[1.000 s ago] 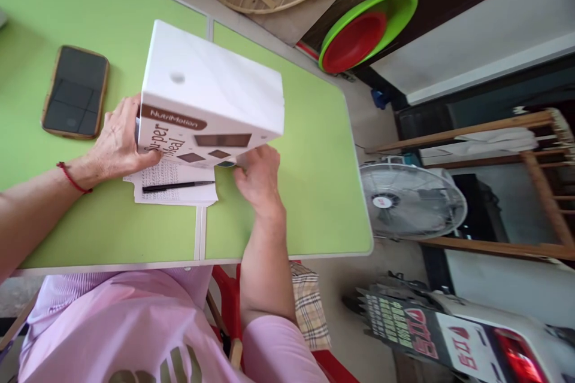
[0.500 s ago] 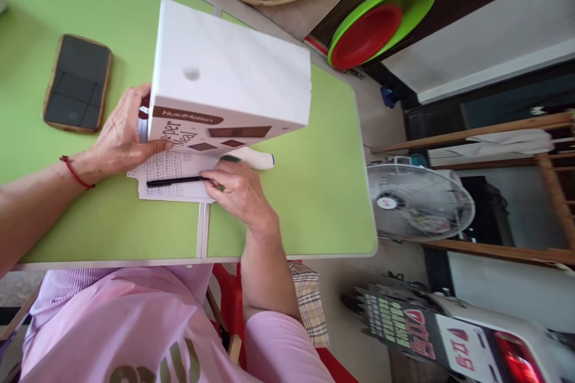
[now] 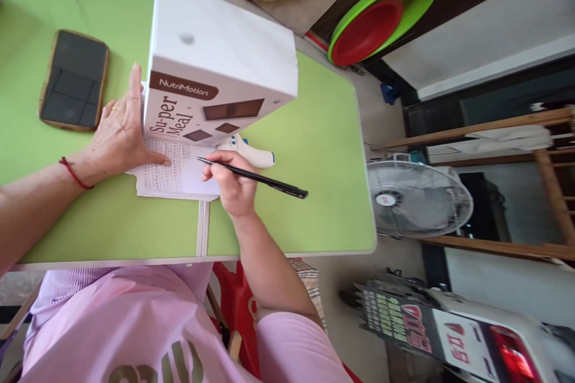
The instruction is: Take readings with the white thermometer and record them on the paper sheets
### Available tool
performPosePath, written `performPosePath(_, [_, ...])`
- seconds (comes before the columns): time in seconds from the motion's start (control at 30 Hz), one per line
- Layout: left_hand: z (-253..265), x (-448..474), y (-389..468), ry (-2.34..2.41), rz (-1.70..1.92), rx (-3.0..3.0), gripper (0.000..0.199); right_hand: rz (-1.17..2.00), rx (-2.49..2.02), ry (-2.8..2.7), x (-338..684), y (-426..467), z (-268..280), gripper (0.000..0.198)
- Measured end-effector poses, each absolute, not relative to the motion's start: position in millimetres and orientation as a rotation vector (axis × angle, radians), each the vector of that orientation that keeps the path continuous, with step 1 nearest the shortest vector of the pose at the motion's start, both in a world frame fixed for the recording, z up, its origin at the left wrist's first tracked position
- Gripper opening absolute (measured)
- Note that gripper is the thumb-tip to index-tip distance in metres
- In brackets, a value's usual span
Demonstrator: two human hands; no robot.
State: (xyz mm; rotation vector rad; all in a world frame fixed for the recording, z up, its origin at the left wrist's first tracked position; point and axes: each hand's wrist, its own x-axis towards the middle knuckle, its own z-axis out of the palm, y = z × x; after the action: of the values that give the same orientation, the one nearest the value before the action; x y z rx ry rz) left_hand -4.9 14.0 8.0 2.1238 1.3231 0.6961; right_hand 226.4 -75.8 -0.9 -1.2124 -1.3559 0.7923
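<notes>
A black pen (image 3: 274, 184) is gripped in my right hand (image 3: 234, 184), its tip pointing left above a notebook page (image 3: 173, 176) covered partly in handwriting. My left hand (image 3: 120, 131) lies with fingers spread at the page's left side, thumb stretched over the paper. Just beyond both hands stands a white box (image 3: 224, 30) labelled "NutriMotion Su-per Meal", hiding the far part of the notebook. Behind my right hand a white device with blue buttons, like a handheld thermometer (image 3: 258, 155), lies partly covered.
A phone (image 3: 74, 81) in a tan case lies left of my left hand on the green table (image 3: 323, 203). Off the table's right end stand a fan (image 3: 422, 198) and a wooden rack (image 3: 485, 131). Green and red basins (image 3: 368, 33) are at the back right.
The pen has turned from lying leftward to a writing hold, tip over the page. My left hand has let go of the box and spread out. The box appears tipped back, showing more front.
</notes>
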Motion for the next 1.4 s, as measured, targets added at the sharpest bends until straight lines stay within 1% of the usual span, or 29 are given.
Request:
performPosePath(0.07, [6.0,-3.4,14.4,1.323,0.696,2.132,0.142,0.84,-1.271,-1.313,220.4,-72.0,-8.1,0.014])
performPosePath(0.17, [5.2,-2.1,14.8,1.325,0.7,2.128,0.14,0.827,-1.325,-1.307,214.3,-69.1,-15.5,0.017])
performPosePath(0.37, [9.3,-1.1,13.3,1.323,0.652,2.088,0.148,0.585,-1.389,-1.463,210.2,-71.3,-16.7,0.016])
performPosePath(0.47, [8.7,-1.0,13.7,1.315,0.656,2.084,0.148,0.525,-1.4,-1.519,210.8,-71.2,-16.0,0.017])
performPosePath(0.7, [3.4,-1.8,15.2,1.316,0.68,2.121,0.145,0.549,-1.358,-1.572,211.3,-70.7,-16.6,0.012])
performPosePath(0.83, [3.7,-2.0,14.4,1.306,0.658,2.115,0.146,0.552,-1.372,-1.576,211.4,-71.1,-17.2,0.014])
performPosePath(1.03, [1.9,-2.9,15.2,1.304,0.684,2.134,0.134,0.542,-1.437,-1.597,212.2,-71.4,-16.8,0.016])
performPosePath(1.17, [5.6,-1.4,14.3,1.333,0.625,2.153,0.137,0.566,-1.45,-1.574,212.1,-71.3,-17.3,0.017])
performPosePath(1.27, [7.7,0.3,13.6,1.362,0.612,2.137,0.144,0.597,-1.415,-1.555,211.6,-71.3,-17.5,0.016])
performPosePath(1.4, [7.1,-0.2,14.2,1.363,0.604,2.103,0.152,0.549,-1.378,-1.511,210.4,-70.7,-17.5,0.012])
